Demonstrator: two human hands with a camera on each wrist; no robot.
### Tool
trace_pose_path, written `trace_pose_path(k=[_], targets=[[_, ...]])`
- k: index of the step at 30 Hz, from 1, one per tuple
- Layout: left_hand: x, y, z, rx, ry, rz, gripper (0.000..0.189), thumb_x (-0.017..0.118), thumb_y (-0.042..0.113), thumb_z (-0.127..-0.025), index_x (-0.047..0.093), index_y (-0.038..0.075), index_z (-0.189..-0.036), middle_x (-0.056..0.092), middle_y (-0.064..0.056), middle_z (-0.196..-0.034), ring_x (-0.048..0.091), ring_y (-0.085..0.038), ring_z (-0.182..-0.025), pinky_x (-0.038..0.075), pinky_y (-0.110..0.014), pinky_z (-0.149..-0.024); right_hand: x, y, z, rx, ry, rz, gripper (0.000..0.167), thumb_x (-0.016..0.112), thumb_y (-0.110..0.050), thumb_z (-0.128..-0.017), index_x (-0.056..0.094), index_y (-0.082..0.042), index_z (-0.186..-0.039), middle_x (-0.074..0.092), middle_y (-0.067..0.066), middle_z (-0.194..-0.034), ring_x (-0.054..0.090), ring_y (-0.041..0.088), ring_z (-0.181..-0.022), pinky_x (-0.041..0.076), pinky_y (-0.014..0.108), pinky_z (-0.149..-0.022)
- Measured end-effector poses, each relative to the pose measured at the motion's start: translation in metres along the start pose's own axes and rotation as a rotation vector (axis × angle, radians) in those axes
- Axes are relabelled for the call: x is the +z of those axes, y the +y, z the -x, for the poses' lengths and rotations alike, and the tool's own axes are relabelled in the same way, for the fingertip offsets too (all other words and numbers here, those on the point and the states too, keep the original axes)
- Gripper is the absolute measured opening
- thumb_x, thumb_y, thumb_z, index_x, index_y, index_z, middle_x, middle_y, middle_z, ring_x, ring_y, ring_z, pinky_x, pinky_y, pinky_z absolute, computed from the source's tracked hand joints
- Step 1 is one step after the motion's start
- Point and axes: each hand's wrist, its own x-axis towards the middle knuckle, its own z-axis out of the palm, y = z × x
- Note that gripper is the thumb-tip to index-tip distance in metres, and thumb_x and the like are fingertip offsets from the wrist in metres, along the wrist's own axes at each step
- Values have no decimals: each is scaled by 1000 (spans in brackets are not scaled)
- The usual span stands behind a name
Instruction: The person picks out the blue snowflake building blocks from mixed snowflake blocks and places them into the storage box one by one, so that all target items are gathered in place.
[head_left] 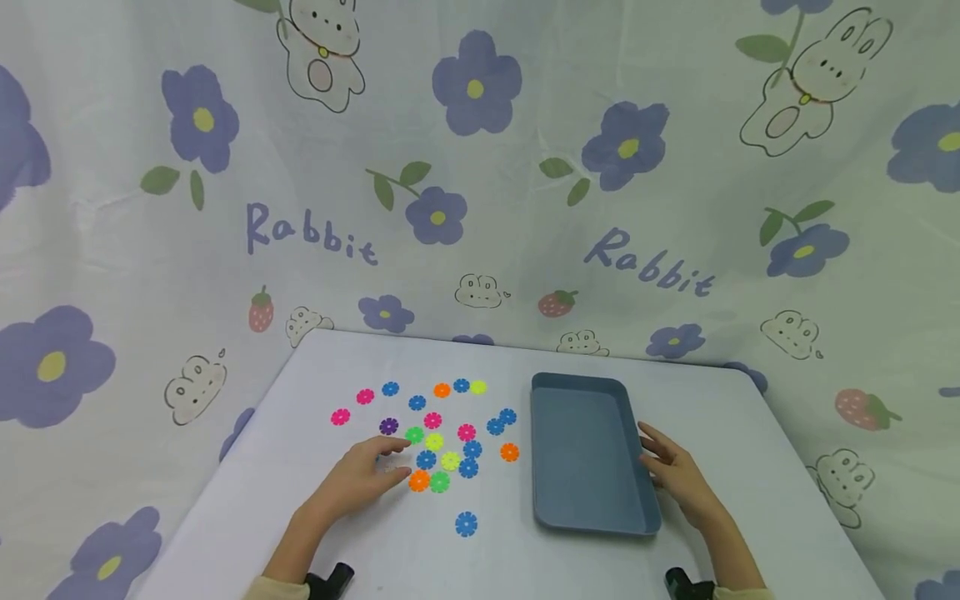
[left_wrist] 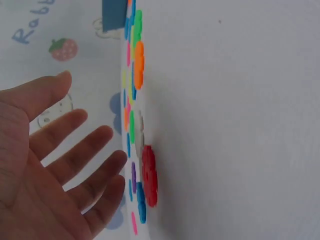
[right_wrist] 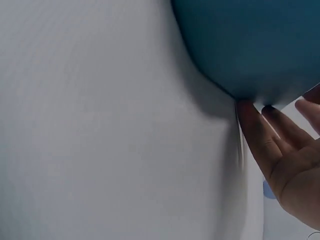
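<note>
Many flat, notched plastic discs in several colours lie spread over the white table's left half. Over their near left edge hovers my left hand (head_left: 358,482), fingers loosely spread and holding nothing; an orange disc (head_left: 419,481) and a green disc (head_left: 415,435) lie close to its fingertips. A red disc (left_wrist: 149,176) shows beside that hand in the left wrist view, but the hand hides it in the head view. My right hand (head_left: 678,477) touches the right side of a blue-grey rectangular tray (head_left: 585,450) with its fingertips. The tray has nothing in it.
One blue disc (head_left: 466,524) lies apart, nearer the front of the table (head_left: 420,567). A curtain (head_left: 480,217) printed with flowers and rabbits hangs behind the table. Black wrist straps sit on both forearms.
</note>
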Motion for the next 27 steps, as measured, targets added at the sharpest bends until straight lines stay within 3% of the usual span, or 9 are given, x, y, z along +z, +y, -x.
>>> trace_pose_path(k=[14, 21, 27], targets=[[31, 17, -22, 145, -74, 55, 44, 74, 38, -85, 67, 16, -122, 61, 6, -104, 56, -15, -98, 53, -35, -84, 1, -3, -3, 75, -27, -93, 60, 54, -9, -99, 28, -12, -154, 24, 29, -152, 30, 46, -136, 37, 59, -103], [42, 29, -32, 181, -85, 98, 44, 76, 37, -84, 67, 14, -122, 63, 4, -107, 58, -16, -100, 54, -35, -85, 2, -5, -6, 58, -3, -90, 58, 53, -8, -100, 30, -13, -153, 26, 29, -151, 33, 46, -134, 39, 59, -100], [46, 35, -31, 151, -69, 41, 44, 78, 34, -82, 69, 14, -120, 62, 3, -103, 57, -17, -95, 55, -29, -78, 10, -2, -8, 93, 9, -86, 57, 54, -9, -100, 33, -14, -152, 27, 28, -151, 34, 45, -134, 41, 57, -99]])
